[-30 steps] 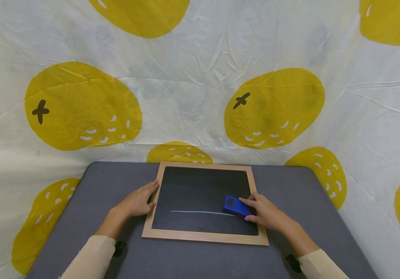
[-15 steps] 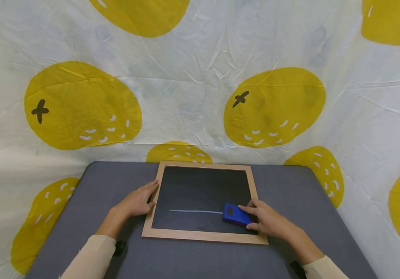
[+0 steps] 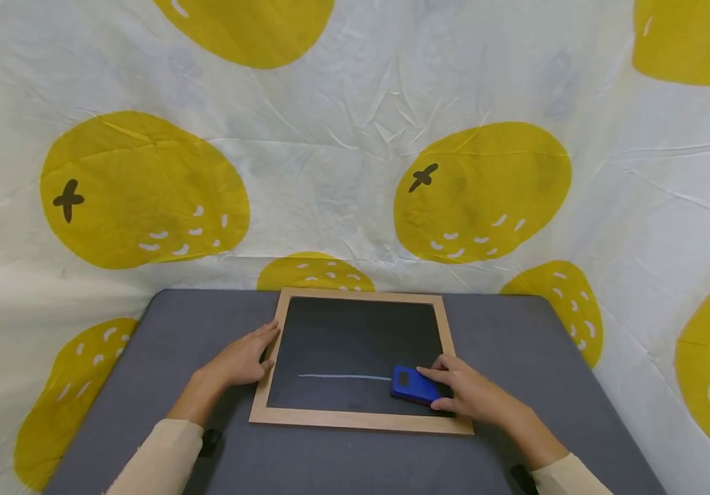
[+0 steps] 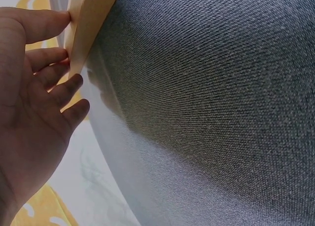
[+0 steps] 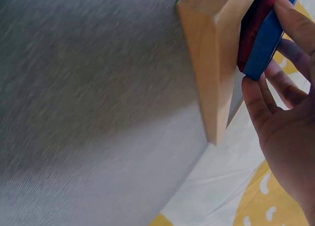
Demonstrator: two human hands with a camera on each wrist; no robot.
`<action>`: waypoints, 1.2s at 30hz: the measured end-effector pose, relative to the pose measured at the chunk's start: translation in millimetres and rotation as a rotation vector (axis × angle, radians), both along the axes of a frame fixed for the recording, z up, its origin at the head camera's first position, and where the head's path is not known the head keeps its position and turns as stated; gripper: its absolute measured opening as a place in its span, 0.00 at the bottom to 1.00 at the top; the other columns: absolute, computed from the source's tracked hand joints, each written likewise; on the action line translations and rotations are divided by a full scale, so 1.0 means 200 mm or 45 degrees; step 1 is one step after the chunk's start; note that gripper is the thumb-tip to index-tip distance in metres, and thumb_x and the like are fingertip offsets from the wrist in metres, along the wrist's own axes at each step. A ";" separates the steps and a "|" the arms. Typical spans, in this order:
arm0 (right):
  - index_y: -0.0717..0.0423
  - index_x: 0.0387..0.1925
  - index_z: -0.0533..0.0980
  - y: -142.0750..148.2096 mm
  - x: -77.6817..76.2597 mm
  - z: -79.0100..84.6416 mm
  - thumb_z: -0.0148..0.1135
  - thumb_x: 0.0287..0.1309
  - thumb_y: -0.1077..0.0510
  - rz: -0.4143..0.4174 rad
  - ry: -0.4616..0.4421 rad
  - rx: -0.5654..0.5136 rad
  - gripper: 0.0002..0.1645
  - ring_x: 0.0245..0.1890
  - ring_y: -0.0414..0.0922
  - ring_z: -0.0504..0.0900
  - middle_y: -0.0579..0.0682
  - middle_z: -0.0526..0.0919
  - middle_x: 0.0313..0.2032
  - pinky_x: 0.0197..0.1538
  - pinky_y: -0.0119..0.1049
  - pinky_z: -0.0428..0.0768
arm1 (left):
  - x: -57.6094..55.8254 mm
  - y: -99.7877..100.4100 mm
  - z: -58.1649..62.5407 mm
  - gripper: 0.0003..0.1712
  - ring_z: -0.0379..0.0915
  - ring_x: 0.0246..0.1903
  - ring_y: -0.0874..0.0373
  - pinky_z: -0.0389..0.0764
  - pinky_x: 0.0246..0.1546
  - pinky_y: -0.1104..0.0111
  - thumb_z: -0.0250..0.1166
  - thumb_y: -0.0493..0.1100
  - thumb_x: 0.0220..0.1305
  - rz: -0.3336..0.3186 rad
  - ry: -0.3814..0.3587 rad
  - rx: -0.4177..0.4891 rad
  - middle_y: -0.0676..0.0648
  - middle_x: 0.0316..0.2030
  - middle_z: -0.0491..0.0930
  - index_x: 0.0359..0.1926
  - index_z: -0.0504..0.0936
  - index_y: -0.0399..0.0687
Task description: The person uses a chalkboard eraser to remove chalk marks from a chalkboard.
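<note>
A chalkboard (image 3: 355,337) with a light wooden frame lies on the table. One thin pale chalk line (image 3: 342,376) runs across its lower part and ends at the left edge of a blue chalkboard eraser (image 3: 413,386). My right hand (image 3: 471,390) grips that eraser by its right end, thumb and fingers on its sides. In the right wrist view the eraser (image 5: 266,41) shows a dark red underside facing the board. My left hand (image 3: 240,361) rests against the left side of the frame, and the left wrist view has its extended fingertips touching the wood (image 4: 93,24).
The table (image 3: 305,460) has a grey cloth surface, and the board's far edge lies near its back edge. Behind it hangs a white sheet (image 3: 324,185) printed with large yellow fruit shapes.
My right hand has brought the eraser slightly toward the near edge of the board and a little left. It now covers the chalk line's former right end. My left hand stays put.
</note>
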State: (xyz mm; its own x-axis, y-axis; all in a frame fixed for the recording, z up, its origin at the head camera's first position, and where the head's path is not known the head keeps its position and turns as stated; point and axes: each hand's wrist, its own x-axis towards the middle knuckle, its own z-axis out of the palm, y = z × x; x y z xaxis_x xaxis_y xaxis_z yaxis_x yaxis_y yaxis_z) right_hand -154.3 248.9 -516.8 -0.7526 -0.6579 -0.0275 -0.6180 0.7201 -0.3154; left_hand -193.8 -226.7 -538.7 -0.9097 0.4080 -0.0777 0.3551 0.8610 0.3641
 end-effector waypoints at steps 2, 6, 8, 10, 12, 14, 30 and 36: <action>0.57 0.69 0.76 -0.03 0.00 0.00 0.74 0.60 0.45 -0.002 -0.014 0.007 0.39 0.42 0.38 0.71 0.47 0.76 0.48 0.43 0.34 0.77 | 0.00 0.00 0.00 0.42 0.57 0.77 0.36 0.65 0.72 0.41 0.65 0.40 0.68 0.000 -0.006 0.003 0.37 0.80 0.55 0.78 0.61 0.34; 0.57 0.69 0.75 -0.13 -0.02 0.01 0.74 0.60 0.45 0.010 -0.029 0.024 0.39 0.41 0.39 0.70 0.49 0.77 0.48 0.42 0.34 0.76 | 0.00 0.00 0.00 0.41 0.57 0.76 0.36 0.65 0.72 0.41 0.65 0.40 0.68 0.003 -0.008 0.011 0.36 0.80 0.55 0.77 0.61 0.33; 0.56 0.69 0.75 -0.19 -0.02 0.01 0.74 0.60 0.46 0.017 -0.023 0.030 0.39 0.42 0.40 0.70 0.49 0.77 0.48 0.43 0.34 0.76 | 0.00 0.00 0.01 0.41 0.57 0.76 0.36 0.65 0.72 0.41 0.65 0.40 0.68 0.004 -0.009 0.010 0.36 0.80 0.55 0.77 0.61 0.33; 0.56 0.70 0.75 -0.24 -0.03 0.02 0.74 0.61 0.46 0.026 -0.016 0.039 0.40 0.42 0.40 0.70 0.49 0.76 0.48 0.45 0.35 0.76 | 0.00 0.00 0.01 0.41 0.57 0.76 0.36 0.65 0.72 0.41 0.65 0.40 0.68 0.005 -0.009 0.006 0.36 0.80 0.55 0.77 0.61 0.33; 0.57 0.70 0.74 -0.31 -0.04 0.02 0.74 0.61 0.46 0.042 -0.016 0.040 0.40 0.43 0.41 0.71 0.49 0.76 0.48 0.46 0.37 0.76 | 0.00 0.00 0.01 0.41 0.57 0.76 0.36 0.65 0.72 0.41 0.65 0.40 0.68 0.010 -0.016 0.000 0.37 0.80 0.55 0.78 0.61 0.34; 0.56 0.71 0.74 -0.37 -0.05 0.02 0.73 0.62 0.45 0.057 -0.017 0.057 0.40 0.44 0.42 0.71 0.49 0.76 0.49 0.47 0.37 0.76 | 0.00 0.00 0.01 0.41 0.57 0.76 0.36 0.65 0.72 0.41 0.65 0.40 0.68 0.015 -0.023 0.000 0.37 0.80 0.55 0.78 0.61 0.34; 0.48 0.74 0.70 -0.82 -0.12 0.05 0.69 0.63 0.38 0.184 0.003 0.221 0.43 0.40 0.38 0.68 0.46 0.76 0.47 0.43 0.29 0.72 | -0.01 0.01 0.03 0.41 0.57 0.76 0.35 0.65 0.72 0.41 0.65 0.38 0.68 -0.012 -0.015 -0.015 0.36 0.80 0.55 0.78 0.60 0.34; 0.46 0.75 0.69 -0.97 -0.12 0.05 0.67 0.64 0.36 0.208 0.059 0.276 0.42 0.41 0.39 0.70 0.46 0.76 0.49 0.45 0.29 0.75 | 0.00 0.01 0.03 0.41 0.57 0.76 0.35 0.65 0.72 0.40 0.64 0.38 0.67 -0.009 -0.016 -0.019 0.36 0.80 0.55 0.78 0.61 0.33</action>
State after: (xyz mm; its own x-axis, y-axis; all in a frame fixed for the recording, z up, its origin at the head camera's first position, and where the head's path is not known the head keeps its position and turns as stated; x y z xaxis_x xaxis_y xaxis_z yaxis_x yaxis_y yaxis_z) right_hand -177.4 55.9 -507.0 -0.6408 -0.7531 -0.1488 -0.7416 0.6574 -0.1338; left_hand -194.6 -224.3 -533.3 -0.9055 0.4135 -0.0954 0.3569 0.8638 0.3557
